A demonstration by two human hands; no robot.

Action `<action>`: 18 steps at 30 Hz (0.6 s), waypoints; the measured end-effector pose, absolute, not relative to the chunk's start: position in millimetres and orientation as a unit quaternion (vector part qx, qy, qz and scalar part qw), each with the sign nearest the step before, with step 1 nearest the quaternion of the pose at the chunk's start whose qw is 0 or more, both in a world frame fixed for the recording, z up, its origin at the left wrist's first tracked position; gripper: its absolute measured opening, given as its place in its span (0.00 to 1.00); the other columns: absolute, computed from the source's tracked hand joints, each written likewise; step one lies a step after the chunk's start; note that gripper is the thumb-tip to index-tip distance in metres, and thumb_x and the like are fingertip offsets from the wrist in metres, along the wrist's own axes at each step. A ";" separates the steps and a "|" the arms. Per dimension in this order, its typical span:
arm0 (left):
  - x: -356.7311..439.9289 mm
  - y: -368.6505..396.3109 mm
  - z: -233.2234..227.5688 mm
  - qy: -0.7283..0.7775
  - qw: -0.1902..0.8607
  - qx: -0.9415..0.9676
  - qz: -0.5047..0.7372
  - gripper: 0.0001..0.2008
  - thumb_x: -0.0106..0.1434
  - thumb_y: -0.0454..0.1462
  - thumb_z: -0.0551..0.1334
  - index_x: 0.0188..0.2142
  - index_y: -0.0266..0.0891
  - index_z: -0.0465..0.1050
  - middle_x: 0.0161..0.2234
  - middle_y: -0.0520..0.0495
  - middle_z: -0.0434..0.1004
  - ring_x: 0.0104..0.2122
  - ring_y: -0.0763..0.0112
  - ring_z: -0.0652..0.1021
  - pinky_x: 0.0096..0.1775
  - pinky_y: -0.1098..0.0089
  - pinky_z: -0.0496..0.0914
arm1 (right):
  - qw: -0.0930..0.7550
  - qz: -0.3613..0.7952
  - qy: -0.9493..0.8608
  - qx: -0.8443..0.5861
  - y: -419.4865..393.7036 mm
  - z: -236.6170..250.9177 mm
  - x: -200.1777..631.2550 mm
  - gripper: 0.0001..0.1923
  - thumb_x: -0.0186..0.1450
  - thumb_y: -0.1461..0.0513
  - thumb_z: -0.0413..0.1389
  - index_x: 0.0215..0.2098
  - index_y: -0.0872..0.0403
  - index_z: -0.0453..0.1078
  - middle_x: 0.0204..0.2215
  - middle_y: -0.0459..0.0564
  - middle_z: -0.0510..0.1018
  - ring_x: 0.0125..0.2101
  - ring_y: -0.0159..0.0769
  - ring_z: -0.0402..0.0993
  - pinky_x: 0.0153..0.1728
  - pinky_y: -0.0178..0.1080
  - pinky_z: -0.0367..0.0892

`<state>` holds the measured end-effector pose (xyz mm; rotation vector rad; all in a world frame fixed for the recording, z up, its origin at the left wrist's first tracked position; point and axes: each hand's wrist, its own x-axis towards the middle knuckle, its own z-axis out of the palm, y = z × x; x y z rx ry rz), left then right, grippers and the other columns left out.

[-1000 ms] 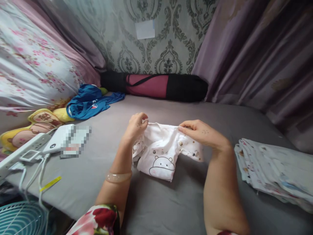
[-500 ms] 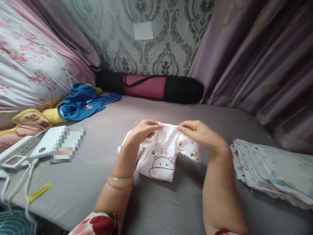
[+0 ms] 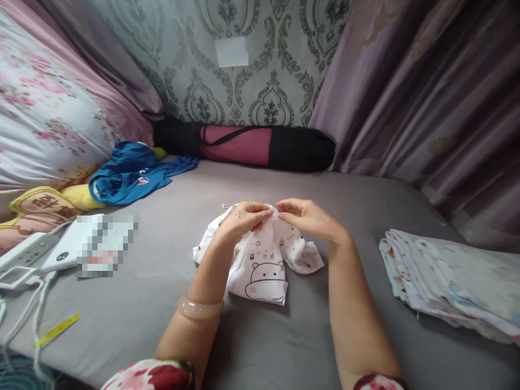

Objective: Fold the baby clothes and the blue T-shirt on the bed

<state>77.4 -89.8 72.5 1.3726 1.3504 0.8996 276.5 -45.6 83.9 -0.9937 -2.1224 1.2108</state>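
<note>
A small white baby shirt (image 3: 260, 260) with a cartoon hippo on its front lies on the grey bed sheet, collar away from me. My left hand (image 3: 246, 219) pinches the shirt at its neckline, with the thumb and fingers together on the cloth. Just right of it, my right hand (image 3: 311, 216) hovers at the other side of the neckline, thumb and fingers parted with a gap between them. The printed right-hand sleeve droops onto the sheet below this hand. Part of the left-hand sleeve is hidden behind my left wrist.
A stack of folded light cloths (image 3: 450, 287) sits at the right. A black and maroon long bag (image 3: 239, 146) lies along the wall. To the left are a blue garment (image 3: 130, 173), a power strip (image 3: 32, 252) with cables, and a yellow strip (image 3: 58, 330).
My right hand has moved left toward my left hand and its fingers have parted from the cloth. The right-hand sleeve has dropped lower. The view has shifted slightly.
</note>
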 end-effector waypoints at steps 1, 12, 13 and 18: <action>77.1 -90.1 73.4 0.553 0.489 0.563 0.372 0.15 0.58 0.48 0.62 0.31 0.39 0.77 0.17 0.53 0.64 0.18 0.78 0.63 0.23 0.73 0.56 | 0.252 0.463 -0.774 -0.351 -46.7 83.3 270.9 0.16 0.63 0.56 0.58 0.47 0.53 0.73 0.44 0.52 0.80 0.45 0.38 0.75 0.47 0.41 0.69; 69.8 -87.1 75.3 0.585 0.445 0.536 0.416 0.24 0.62 0.54 0.56 0.36 0.37 0.79 0.30 0.42 0.79 0.24 0.74 0.72 0.24 0.73 0.62 | 0.229 0.390 -0.818 -0.356 -46.5 76.0 257.9 0.15 0.66 0.54 0.52 0.36 0.55 0.76 0.30 0.46 0.78 0.31 0.32 0.69 0.33 0.35 0.62; 65.8 -88.5 78.2 0.583 0.437 0.537 0.426 0.22 0.62 0.53 0.57 0.37 0.37 0.78 0.34 0.41 0.80 0.25 0.74 0.73 0.24 0.73 0.63 | 0.225 0.386 -0.820 -0.358 -45.8 75.9 258.6 0.16 0.66 0.54 0.51 0.35 0.55 0.75 0.30 0.46 0.77 0.30 0.32 0.69 0.32 0.35 0.61; 33.0 -102.6 93.8 0.610 0.389 0.538 0.433 0.15 0.59 0.46 0.62 0.32 0.36 0.78 0.30 0.43 0.79 0.24 0.75 0.72 0.24 0.73 0.63 | 0.250 0.341 -0.821 -0.382 -38.5 70.6 261.4 0.18 0.67 0.53 0.48 0.31 0.55 0.73 0.26 0.45 0.74 0.28 0.33 0.66 0.30 0.35 0.59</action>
